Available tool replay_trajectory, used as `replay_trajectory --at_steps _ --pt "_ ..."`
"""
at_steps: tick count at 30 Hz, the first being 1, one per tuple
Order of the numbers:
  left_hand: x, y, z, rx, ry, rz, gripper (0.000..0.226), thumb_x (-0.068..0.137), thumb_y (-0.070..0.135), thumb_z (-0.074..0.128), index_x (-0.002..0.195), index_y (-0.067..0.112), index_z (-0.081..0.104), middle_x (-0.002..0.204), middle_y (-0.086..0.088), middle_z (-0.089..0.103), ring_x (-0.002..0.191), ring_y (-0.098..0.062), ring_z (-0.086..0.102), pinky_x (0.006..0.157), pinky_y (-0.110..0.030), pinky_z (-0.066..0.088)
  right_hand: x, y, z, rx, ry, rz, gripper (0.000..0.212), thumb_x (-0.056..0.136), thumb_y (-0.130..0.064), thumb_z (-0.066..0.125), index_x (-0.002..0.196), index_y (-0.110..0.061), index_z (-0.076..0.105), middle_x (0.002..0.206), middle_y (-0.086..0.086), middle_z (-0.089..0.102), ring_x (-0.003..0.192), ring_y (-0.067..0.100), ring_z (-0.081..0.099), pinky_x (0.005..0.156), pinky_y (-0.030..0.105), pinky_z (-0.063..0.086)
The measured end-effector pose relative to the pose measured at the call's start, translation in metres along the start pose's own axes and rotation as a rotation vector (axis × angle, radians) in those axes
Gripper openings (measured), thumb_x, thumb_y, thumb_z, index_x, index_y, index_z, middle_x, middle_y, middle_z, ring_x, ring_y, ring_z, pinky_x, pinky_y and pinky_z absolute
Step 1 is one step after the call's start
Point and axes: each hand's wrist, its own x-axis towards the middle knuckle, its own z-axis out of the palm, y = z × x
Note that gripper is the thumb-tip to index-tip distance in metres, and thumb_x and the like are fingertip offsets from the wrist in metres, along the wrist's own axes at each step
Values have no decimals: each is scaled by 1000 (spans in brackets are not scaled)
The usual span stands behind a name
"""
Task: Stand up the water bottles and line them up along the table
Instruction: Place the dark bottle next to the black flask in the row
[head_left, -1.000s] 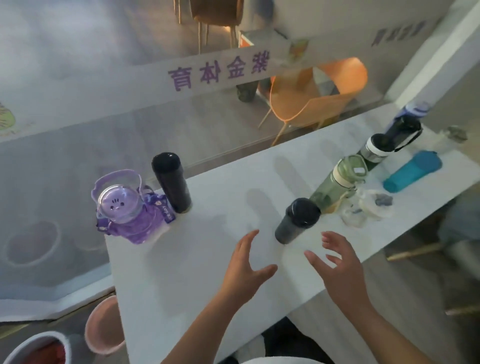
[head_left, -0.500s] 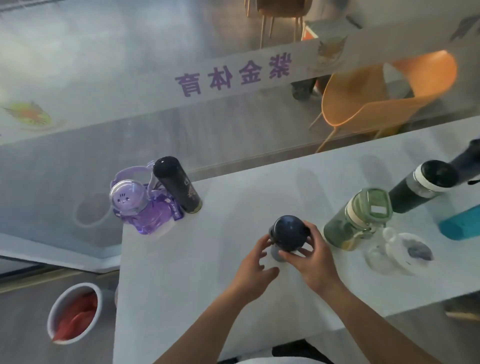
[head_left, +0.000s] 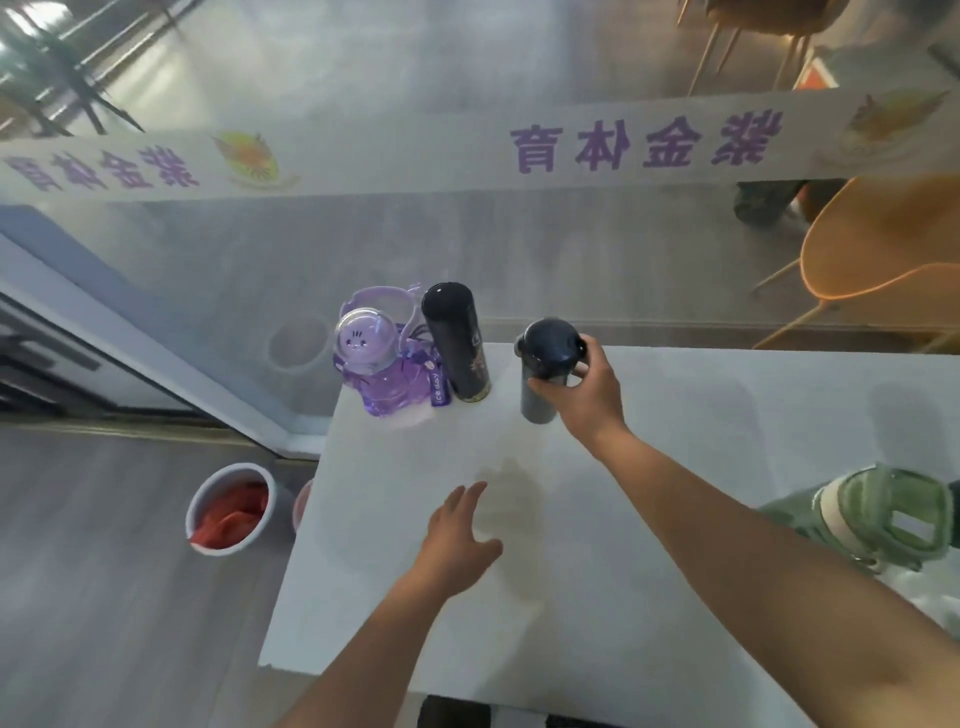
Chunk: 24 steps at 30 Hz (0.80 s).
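Note:
My right hand (head_left: 587, 389) grips a dark navy bottle (head_left: 543, 371) near its cap, holding it upright at the far edge of the white table (head_left: 649, 597). Just left of it stand a tall black bottle (head_left: 457, 343) and a purple clear bottle (head_left: 382, 366) with a domed lid, both upright at the table's far left corner. My left hand (head_left: 460, 535) hovers flat over the table with fingers apart, holding nothing. A green bottle (head_left: 883, 517) with a white collar stands at the right edge of the view, partly cut off.
A glass wall with purple lettering runs behind the table. An orange chair (head_left: 883, 249) sits beyond the glass at the right. On the floor left of the table stands a grey bucket (head_left: 231, 509) with red cloth inside.
My right hand has carried the navy bottle left and away, up beside the black bottle. My left hand let go of it and dropped back over the table. The camera swung left.

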Motion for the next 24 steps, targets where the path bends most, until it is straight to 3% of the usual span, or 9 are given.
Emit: replay_trajectory --at_steps 7,11,24 --pt "-2 -31 7 199 -36 -48 81 88 34 59 154 38 14 165 2 2 151 -26 5 119 -40 23 33 4 23 -38 37 0 73 70 -23 85 132 -21 45 119 -7 56 111 18 56 93 35 50" --pt "0 -43 9 247 -57 -48 81 88 35 58 154 40 11 165 4 -4 151 -25 0 119 -43 23 36 7 33 -61 49 -12 72 70 -26 85 130 -23 45 118 -10 55 107 15 55 89 30 49" --pt "-4 -53 4 268 -117 -24 80 89 32 56 154 41 10 164 8 -7 151 -23 -4 119 -44 23 36 9 39 -46 65 14 68 70 -29 84 127 -29 45 119 -10 56 108 15 56 86 33 52"
